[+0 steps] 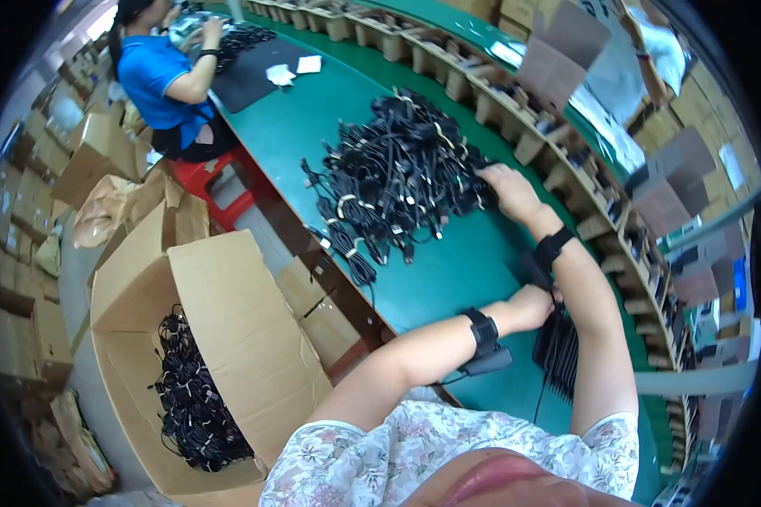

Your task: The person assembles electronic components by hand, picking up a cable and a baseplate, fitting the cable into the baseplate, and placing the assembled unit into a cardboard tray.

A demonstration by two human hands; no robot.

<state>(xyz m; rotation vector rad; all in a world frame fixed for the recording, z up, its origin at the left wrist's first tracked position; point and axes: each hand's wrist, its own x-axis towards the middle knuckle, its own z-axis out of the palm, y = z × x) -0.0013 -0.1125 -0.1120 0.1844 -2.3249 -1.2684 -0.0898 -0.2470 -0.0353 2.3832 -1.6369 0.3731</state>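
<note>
A big heap of black bundled cables (397,177) with pale ties lies on the green table (457,270). My right hand (509,193) rests on the heap's near edge, fingers spread and touching the cables. My left hand (534,304) is closed on a stack of black cable bundles (558,351) standing on the table beside my right forearm, which partly hides both the hand and the stack. Both wrists wear black bands.
An open cardboard box (228,287) with several black cable bundles (190,397) stands on the floor at my left. A co-worker in a blue shirt (156,72) sits on a red stool (220,182) further along the table. Wooden compartment racks (516,118) line the table's far edge.
</note>
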